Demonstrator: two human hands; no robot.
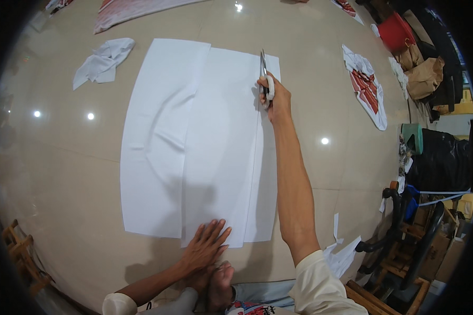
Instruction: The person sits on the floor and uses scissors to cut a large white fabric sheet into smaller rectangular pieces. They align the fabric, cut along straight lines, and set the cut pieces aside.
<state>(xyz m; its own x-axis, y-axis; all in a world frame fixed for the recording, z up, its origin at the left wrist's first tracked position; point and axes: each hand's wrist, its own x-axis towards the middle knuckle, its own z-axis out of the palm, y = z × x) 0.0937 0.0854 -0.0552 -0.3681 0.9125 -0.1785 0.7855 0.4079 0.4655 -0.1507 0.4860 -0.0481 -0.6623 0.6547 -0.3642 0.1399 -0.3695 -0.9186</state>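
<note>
- Cutting step well along: white fabric (194, 142) spread flat on the tiled floor (63, 157), a long slit running up its right side.
- Right hand (273, 97) at the far end of that slit, fingers wrapped through the padded handles of the scissors (263, 71), blades pointing away near the cloth's top edge.
- Left hand (207, 244) pressed flat, fingers splayed wide, on the near hem.
- Next move, by judgement: short final snips, near hem kept pinned.

My large white fabric sheet (194, 147) lies flat on the floor, folded in overlapping layers, with metal scissors (263, 71) cutting its right side.
</note>
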